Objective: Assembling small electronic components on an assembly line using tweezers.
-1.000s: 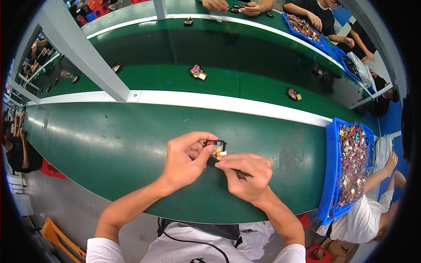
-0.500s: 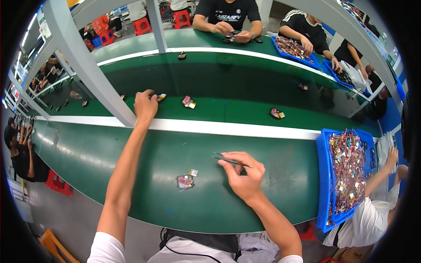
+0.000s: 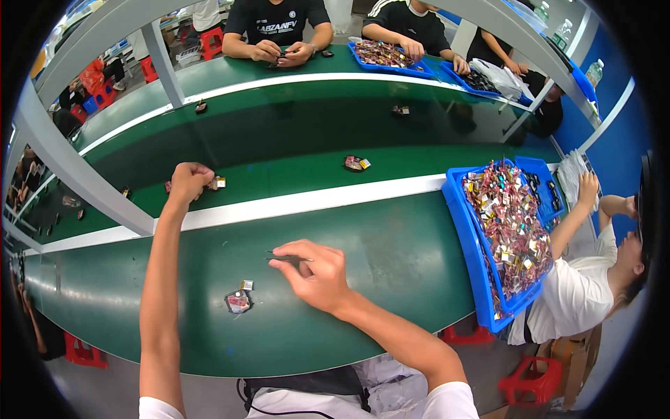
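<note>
My left hand (image 3: 190,183) reaches over the green conveyor strip, its fingers curled together at the edge of a small electronic assembly (image 3: 218,183) with a silvery-yellow battery. What lies between those fingertips is hidden. Above the near worktop, my right hand (image 3: 317,274) pinches a pair of dark tweezers (image 3: 288,260), tips pointing left. Left of it and nearer me lies another small assembly (image 3: 238,302), a dark-rimmed shell with reddish parts inside. Its square battery (image 3: 246,285) sits beside the shell's upper edge.
At right, a blue tray (image 3: 466,241) holds a heap of similar parts, beside a seated person in white (image 3: 569,304). A white rail (image 3: 314,202) divides worktop from conveyor. Another assembly (image 3: 356,163) lies on the strip. A grey post (image 3: 80,157) rises at left. People work across the belt.
My view has turned to the right. My left hand has passed from one assembly on the strip to the assembly on its right. My right hand still holds the tweezers.
</note>
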The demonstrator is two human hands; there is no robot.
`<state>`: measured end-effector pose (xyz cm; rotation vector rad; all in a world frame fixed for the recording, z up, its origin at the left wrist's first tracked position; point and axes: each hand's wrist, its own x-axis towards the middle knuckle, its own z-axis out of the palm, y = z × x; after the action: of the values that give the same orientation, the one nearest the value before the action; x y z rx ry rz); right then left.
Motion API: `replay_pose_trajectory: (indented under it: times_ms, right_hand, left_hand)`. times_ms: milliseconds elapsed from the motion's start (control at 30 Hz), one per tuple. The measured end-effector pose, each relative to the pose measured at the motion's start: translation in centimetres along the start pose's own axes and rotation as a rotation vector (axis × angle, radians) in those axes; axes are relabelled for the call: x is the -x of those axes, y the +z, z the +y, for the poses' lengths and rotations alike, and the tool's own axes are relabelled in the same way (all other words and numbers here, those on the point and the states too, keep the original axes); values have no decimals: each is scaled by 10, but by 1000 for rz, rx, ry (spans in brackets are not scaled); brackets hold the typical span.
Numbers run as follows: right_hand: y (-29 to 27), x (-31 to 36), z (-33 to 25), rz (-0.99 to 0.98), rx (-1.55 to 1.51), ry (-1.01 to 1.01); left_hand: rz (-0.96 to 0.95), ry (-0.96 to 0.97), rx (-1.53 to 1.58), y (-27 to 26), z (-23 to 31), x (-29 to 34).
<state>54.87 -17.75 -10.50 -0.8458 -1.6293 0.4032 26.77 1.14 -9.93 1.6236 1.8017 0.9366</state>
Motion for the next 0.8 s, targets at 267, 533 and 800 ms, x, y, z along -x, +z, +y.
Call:
replay_pose_trajectory:
  times_ms: [267,533,800]
  right_hand:
    - [3,1,-13,-77,-15,119]
    - [-9,-6,-18,-102,-614,720]
    - [-1,-1,-25,-88,-398,522]
  left_hand:
    - [-128,-83,390,-24,15,79]
    - [-239,-143,683,-3,55,186]
    - [-224,-154,781,12,51,207]
